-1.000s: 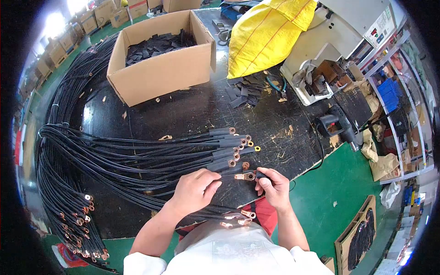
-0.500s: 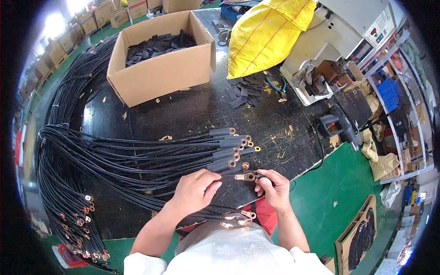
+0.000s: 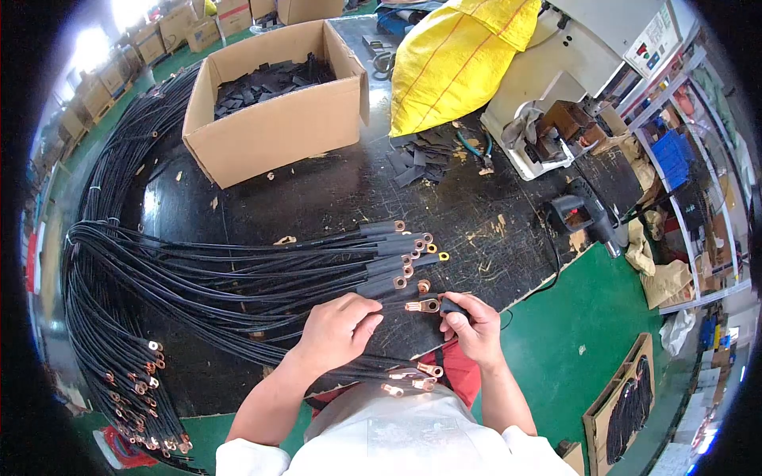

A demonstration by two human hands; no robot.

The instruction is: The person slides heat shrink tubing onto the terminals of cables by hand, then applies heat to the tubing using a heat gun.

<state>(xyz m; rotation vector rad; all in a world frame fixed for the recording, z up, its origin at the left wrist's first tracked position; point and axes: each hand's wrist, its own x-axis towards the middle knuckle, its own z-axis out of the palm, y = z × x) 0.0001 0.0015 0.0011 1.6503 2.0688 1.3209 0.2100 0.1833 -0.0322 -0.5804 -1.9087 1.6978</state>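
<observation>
My left hand (image 3: 340,332) is closed around a black cable whose end carries a copper cable lug (image 3: 422,306). The lug points right, its ring end toward my other hand. Between the thumb and fingers of my right hand (image 3: 475,325) is a short black sleeve (image 3: 452,307), right at the lug's ring. Whether the sleeve goes over the ring or only meets it, I cannot tell. Just beyond lie several cables with black sleeves (image 3: 386,247) near their lugs. Nearer my body, more cable ends show bare copper lugs (image 3: 429,370).
A cardboard box (image 3: 274,143) of black sleeve pieces stands at the back. Loose sleeves (image 3: 421,163), pliers (image 3: 479,147), a yellow sack (image 3: 460,67) and a white machine (image 3: 524,95) are to its right. A heat gun (image 3: 591,218) lies at the table's right edge.
The black sleeve in my right hand shows more fully and sits slightly closer to the lug's ring. My left hand stays in place. The whole view has shifted slightly.
</observation>
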